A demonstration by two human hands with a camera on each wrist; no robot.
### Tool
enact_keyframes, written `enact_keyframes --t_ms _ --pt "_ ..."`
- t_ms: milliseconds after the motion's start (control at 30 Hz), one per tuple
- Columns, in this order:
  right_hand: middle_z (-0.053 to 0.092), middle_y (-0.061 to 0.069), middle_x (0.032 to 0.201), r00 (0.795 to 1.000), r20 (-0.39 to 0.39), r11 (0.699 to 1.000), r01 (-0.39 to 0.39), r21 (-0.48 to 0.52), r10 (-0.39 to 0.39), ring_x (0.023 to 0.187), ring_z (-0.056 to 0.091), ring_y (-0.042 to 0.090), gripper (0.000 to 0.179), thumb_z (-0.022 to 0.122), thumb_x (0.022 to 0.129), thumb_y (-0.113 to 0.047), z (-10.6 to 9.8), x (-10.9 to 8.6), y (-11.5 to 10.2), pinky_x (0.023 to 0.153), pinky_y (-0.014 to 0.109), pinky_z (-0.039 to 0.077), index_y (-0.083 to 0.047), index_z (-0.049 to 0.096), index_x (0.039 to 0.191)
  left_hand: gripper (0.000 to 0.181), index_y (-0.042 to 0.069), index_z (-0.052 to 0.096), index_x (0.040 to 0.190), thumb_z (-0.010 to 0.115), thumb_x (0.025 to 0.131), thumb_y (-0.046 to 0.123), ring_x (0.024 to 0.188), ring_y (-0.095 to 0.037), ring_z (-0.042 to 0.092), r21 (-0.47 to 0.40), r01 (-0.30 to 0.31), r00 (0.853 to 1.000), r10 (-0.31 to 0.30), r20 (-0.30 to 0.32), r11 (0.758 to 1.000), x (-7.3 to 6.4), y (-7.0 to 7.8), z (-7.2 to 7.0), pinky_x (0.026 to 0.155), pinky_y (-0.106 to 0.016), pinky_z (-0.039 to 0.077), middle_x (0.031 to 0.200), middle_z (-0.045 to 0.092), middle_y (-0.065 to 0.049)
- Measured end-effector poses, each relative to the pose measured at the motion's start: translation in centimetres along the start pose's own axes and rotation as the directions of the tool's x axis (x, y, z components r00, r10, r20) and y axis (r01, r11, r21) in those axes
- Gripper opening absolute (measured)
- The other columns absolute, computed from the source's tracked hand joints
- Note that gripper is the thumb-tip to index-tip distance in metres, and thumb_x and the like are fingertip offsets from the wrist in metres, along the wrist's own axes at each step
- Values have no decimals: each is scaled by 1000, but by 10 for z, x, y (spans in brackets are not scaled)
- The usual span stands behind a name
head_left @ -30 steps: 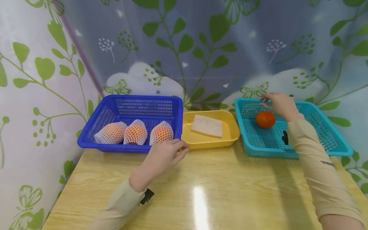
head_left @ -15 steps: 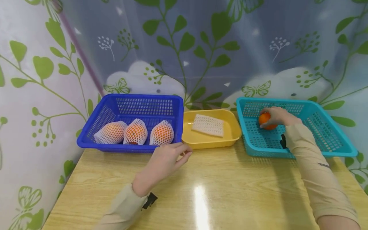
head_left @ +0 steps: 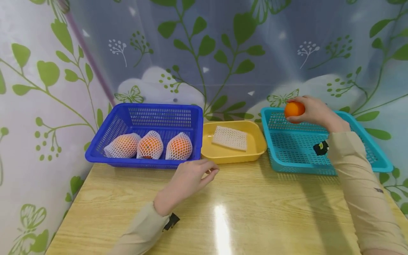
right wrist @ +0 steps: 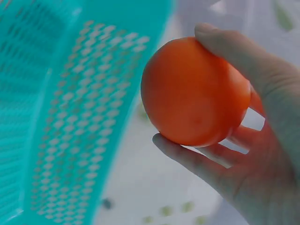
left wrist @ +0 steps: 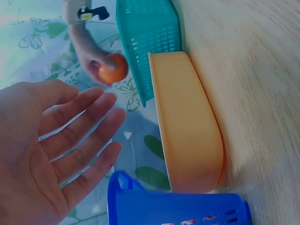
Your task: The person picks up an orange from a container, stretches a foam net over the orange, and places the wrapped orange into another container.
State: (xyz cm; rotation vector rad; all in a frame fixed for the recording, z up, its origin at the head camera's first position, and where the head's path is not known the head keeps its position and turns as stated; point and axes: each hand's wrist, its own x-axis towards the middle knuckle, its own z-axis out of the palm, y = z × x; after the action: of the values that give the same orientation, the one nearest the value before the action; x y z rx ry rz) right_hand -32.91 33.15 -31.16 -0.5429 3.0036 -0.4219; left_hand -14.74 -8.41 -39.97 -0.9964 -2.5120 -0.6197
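Orange up in our right hand, left one just hanging out

Nearest to us, our left hand (head_left: pixel 188 179) hovers over the wooden table (head_left: pixel 255 212) with fingers relaxed, holding nothing; just past it sit the blue basket (head_left: pixel 102 148) with three net-wrapped fruits and the yellow tray (head_left: pixel 258 143) with a foam net (head_left: pixel 230 138); farther back, our right hand (head_left: pixel 313 111) has its fingers curled round the orange (head_left: pixel 294 109), lifted above the teal basket (head_left: pixel 366 156).

No text, label, brand or number can be read anywhere; the wall covering (head_left: pixel 204 53) carries only printed leaves and butterflies.
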Motion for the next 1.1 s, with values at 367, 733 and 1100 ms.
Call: enact_keyframes --t_ms 367,733,1100 --pt "54 24 138 958 -203 975 216 49 -202 112 58 43 79 89 80 -23 -1 -32 -84 89 61 53 -2 49 144 11 16 75 104 68 98 21 73 -11 70 -19 -6 1000 5 -24 1000 13 10 5 53 -15 47 92 74 4" --pt "58 17 136 873 -297 894 434 108 -387 110 62 36 78 91 75 -18 52 -61 -125 87 55 55 -7 53 142 32 11 64 126 72 96 21 76 -14 68 -42 1 995 -6 -97 999 32 22 13 55 -19 50 115 71 -3" --pt "68 15 120 947 -195 913 304 274 -257 87 67 22 66 81 87 -35 97 -77 -161 70 37 60 -4 56 139 80 12 43 147 87 82 25 127 -27 54 -13 -22 983 19 -182 1000 41 27 30 90 -34 58 146 47 -12"
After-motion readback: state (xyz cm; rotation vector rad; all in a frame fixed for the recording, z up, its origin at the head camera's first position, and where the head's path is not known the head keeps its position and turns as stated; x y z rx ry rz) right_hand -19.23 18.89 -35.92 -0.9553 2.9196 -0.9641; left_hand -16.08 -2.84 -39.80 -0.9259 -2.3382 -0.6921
